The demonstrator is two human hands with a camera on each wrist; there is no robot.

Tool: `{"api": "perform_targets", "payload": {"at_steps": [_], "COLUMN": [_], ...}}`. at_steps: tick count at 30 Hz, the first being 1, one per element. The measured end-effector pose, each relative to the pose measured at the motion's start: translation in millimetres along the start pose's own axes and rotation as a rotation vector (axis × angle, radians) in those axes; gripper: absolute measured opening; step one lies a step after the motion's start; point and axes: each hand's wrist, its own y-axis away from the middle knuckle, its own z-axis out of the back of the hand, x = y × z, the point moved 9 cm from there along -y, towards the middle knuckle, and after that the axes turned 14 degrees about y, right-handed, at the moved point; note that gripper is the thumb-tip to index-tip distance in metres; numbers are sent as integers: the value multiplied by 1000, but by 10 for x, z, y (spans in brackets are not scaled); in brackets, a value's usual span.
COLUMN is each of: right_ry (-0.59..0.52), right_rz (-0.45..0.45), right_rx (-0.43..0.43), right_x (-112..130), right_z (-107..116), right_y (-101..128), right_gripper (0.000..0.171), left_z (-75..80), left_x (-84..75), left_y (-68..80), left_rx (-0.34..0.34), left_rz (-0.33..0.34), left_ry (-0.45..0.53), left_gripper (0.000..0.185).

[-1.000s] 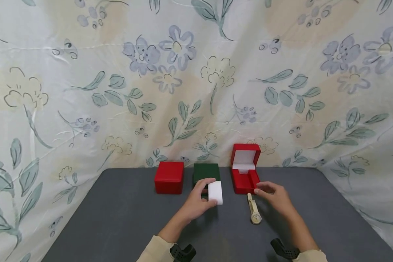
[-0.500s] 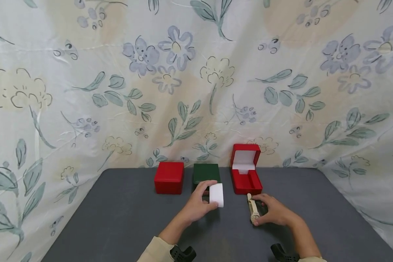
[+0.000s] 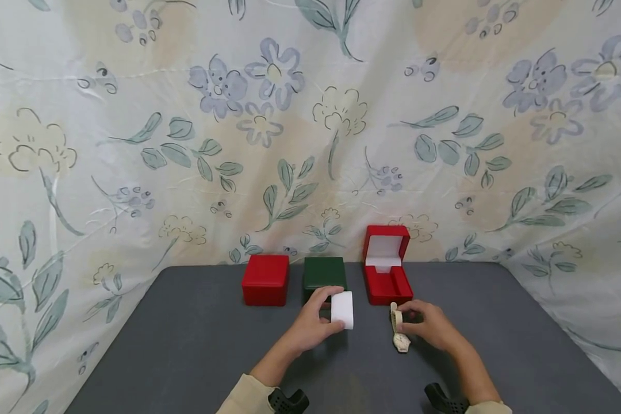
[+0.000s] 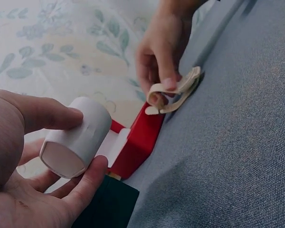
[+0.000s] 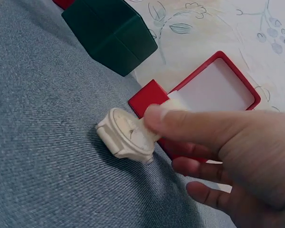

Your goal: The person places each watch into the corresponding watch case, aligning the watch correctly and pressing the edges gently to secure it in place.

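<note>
While the left hand curls its thumb and fingers round a white cushion, the right hand pinches the strap of a cream watch, thumb on top. Strap end lifted and bent over; the watch face rests on the grey table just below the fingertips. Cushion held clear of the table, open end toward the palm. Just beyond the right hand: open red box, lid upright, white lining. Beyond the left hand: shut green box; left of that, shut red box. Flowered cloth behind.
</note>
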Motion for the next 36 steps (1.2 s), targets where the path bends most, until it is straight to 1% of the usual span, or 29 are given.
{"api": "perform_targets", "payload": {"at_steps": [5,8,10,15,17,20,22,24,28,33,36], "right_ry": [-56,-109,-154,-347,-413,-449,-467,-472,-450,-415,-382], "right_rz": [43,68,91,141,159,201,221,235,222,144,165], "right_rx": [-48,-63,-56,17,50,84,100,105,100,74,61], "right_x": [47,93,141,309,396,535,610,663,690,665,725], "right_z": [61,82,77,1,-33,-80,-113,-143,-192,-224,-241], "right_y": [5,9,11,14,17,22,23,22,17,10,4], "right_gripper": [31,30,32,35,36,37,37,37,39,41,37], "left_z": [-34,-88,-131,-230,-277,-349,-382,-394,-389,-381,-370], "left_x": [18,33,45,22,-3,-27,-38,-34,-17,14,58], "left_y": [3,10,14,37,53,80,92,97,97,87,77], "left_rx": [25,77,122,240,297,382,418,429,418,396,371], "left_rz": [16,18,17,-6,-24,-45,-63,-63,-50,-25,-12], "left_ry": [-1,-9,-11,14,21,18,6,-5,-18,-6,-17], "left_gripper": [62,61,60,59,59,60,60,61,60,59,57]}}
